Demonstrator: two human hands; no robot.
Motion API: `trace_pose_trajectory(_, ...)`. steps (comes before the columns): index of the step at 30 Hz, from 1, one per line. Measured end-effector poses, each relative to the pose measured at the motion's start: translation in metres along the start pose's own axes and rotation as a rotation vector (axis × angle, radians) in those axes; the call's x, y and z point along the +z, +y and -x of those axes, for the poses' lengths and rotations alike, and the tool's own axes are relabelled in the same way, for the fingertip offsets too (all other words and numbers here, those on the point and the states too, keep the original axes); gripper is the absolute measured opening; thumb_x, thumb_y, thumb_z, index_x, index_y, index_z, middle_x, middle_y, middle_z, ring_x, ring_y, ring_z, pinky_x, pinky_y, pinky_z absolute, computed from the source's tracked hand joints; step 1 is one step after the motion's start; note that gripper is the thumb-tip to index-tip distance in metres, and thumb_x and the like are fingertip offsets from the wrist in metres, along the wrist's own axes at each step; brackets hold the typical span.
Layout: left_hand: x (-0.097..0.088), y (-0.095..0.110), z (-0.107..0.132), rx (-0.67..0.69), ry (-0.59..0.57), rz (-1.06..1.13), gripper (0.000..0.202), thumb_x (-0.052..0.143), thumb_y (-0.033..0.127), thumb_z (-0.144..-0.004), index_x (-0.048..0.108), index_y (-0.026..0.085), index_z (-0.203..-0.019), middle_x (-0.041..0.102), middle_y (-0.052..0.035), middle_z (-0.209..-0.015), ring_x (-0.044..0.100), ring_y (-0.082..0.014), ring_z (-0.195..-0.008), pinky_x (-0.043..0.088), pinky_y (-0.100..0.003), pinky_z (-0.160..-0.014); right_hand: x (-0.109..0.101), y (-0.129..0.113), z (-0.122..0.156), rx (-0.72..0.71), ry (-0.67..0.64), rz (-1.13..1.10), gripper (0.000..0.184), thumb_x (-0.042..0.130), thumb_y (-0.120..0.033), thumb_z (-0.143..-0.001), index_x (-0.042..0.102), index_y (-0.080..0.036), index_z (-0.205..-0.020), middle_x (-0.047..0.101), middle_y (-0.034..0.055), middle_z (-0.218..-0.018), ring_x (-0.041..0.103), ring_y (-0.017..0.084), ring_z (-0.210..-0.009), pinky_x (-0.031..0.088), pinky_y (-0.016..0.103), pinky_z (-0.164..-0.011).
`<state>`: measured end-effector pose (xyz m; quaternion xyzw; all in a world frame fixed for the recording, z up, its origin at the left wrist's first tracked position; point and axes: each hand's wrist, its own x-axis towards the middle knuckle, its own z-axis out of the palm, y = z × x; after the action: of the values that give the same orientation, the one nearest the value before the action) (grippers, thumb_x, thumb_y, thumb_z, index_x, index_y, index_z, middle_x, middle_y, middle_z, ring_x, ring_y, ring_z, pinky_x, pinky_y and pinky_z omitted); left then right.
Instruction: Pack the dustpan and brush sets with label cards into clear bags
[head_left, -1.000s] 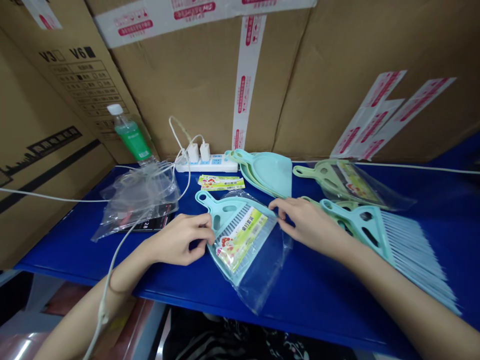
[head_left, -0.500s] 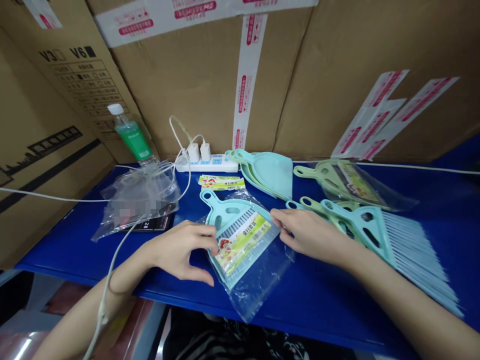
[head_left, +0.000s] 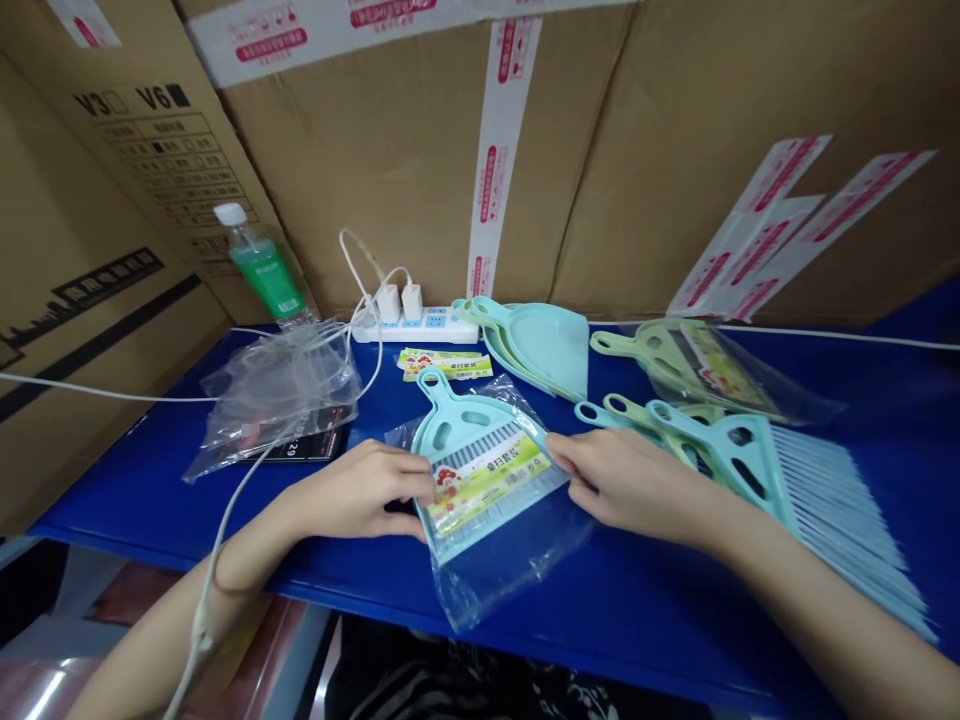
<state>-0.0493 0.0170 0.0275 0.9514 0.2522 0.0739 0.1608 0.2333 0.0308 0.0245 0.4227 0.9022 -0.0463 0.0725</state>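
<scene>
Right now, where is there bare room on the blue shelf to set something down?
Open blue shelf lies left of the left hand, by the crumpled plastic bag; between the bagged dustpan and the right forearm; and behind the brush bristles. Crowded: the middle, around the right hand and the stacked dustpans.

1. This looks like a packing room or stockroom.
2. Large brown cardboard cartons [head_left: 420, 150] banded with white-and-red printed tape [head_left: 499, 150] line a long blue worktop [head_left: 637, 590].
3. Mint-green plastic dustpans [head_left: 534, 350] and clear plastic bags [head_left: 277, 400] lie on it in quantity.

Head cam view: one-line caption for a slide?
The left hand and right hand hold a bagged teal dustpan on a blue shelf, beside a teal hand broom.
</scene>
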Motion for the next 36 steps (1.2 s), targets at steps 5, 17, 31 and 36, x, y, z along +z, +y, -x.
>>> trace_pose_trajectory(5,-0.011,-0.002,0.005,-0.121,-0.025,-0.078,0.015,0.041,0.024,-0.092,0.056,0.02,-0.091,0.063,-0.0018,-0.085,0.059,-0.014,-0.071,0.04,-0.024,-0.061,0.001,-0.005,0.002,0.024,0.002,0.046,0.013,0.044,-0.008,-0.076,0.047,-0.02,-0.073,0.057,0.0004,-0.06,0.052,0.015,-0.054,0.018,0.029,-0.05)
trace_pose_trajectory(17,0.008,0.012,-0.001,-0.015,-0.02,-0.182,0.036,0.054,0.055,-0.082,0.049,0.019,-0.087,0.062,-0.0025,-0.079,0.057,-0.0169,-0.064,0.037,-0.027,-0.054,0.002,-0.008,0.002,0.054,-0.052,0.112,0.012,0.046,-0.009,-0.076,0.053,-0.018,-0.079,0.061,0.0029,-0.063,0.058,0.019,-0.059,0.015,0.031,-0.051)
trace_pose_trajectory(31,0.006,0.008,-0.001,-0.04,-0.005,-0.19,0.01,0.047,0.018,-0.074,0.047,0.018,-0.084,0.061,-0.0042,-0.085,0.057,-0.0181,-0.073,0.045,-0.029,-0.06,0.012,-0.01,0.007,-0.022,0.154,0.049,0.02,0.046,-0.009,-0.074,0.054,-0.017,-0.091,0.067,0.0082,-0.082,0.061,0.022,-0.072,0.031,0.03,-0.057)
trace_pose_trajectory(36,0.007,0.005,-0.001,-0.041,-0.002,-0.159,0.011,0.046,0.016,-0.073,0.045,0.019,-0.083,0.06,-0.0042,-0.085,0.057,-0.0187,-0.077,0.048,-0.031,-0.069,0.011,-0.011,0.006,-0.033,0.152,0.011,0.018,0.045,-0.006,-0.073,0.053,-0.017,-0.085,0.063,0.0074,-0.08,0.059,0.021,-0.072,0.034,0.029,-0.06)
